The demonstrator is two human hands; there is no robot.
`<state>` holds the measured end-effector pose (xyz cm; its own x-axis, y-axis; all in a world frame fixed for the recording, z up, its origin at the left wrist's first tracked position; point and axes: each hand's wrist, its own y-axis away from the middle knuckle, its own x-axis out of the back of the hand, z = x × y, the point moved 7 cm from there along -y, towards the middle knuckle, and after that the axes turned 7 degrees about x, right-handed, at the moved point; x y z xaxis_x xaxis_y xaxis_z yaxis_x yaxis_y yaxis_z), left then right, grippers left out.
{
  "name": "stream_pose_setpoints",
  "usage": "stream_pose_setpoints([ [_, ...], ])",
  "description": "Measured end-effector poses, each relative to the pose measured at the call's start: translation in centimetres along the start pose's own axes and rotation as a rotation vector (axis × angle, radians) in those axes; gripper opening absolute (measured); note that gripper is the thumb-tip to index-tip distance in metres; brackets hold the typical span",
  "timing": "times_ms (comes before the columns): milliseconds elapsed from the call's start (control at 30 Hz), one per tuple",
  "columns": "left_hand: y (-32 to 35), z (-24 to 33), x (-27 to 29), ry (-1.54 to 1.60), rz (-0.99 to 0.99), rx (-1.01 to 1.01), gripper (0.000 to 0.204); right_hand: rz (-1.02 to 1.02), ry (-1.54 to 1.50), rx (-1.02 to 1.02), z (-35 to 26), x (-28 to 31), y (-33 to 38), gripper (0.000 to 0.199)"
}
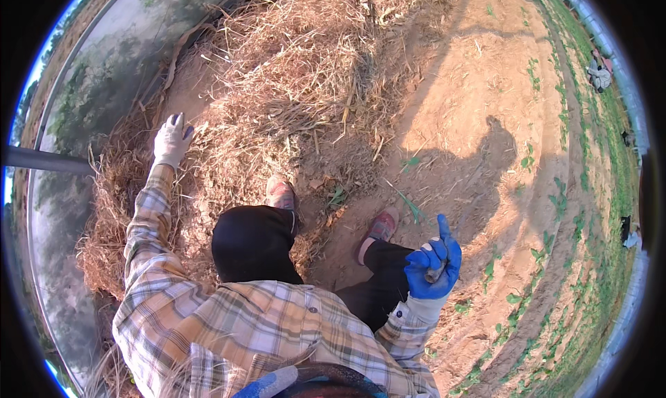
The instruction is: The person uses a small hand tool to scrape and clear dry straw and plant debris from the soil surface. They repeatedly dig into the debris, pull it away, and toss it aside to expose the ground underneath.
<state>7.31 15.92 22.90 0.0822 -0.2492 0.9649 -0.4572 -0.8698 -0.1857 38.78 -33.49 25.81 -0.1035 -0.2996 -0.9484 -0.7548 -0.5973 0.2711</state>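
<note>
My left hand (172, 141), in a pale work glove, reaches out at the left over the dry straw (291, 58). Its fingers are stretched and apart, and nothing shows in them. On the right my right hand (433, 263) wears a blue-coated glove and is raised in front of my right leg. The index finger points out while the other fingers are curled in. A small grey-brown end (434, 274) shows at the curled fingers, but its kind cannot be made out.
A cloudy plastic sheet wall (104, 65) runs along the left, with a grey pole (48, 159) crossing it. Rows of green seedlings (534, 273) grow in bare soil on the right. My shoes (380, 230) stand on soil beside the straw heap. Several bundles (599, 75) lie far right.
</note>
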Motion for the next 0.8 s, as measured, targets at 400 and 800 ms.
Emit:
stream_pose_setpoints([
  [400, 6.6, 23.1, -2.3, 0.058, -0.526, -0.684, 0.082, -0.081, -0.073, -0.066, -0.7, 0.5, -0.2, 0.046],
  [800, 9.6, 20.7, -6.3, -0.049, -0.817, -0.508, 0.069, -0.131, -0.061, -0.046, -4.0, 1.7, 0.2, 0.044],
])
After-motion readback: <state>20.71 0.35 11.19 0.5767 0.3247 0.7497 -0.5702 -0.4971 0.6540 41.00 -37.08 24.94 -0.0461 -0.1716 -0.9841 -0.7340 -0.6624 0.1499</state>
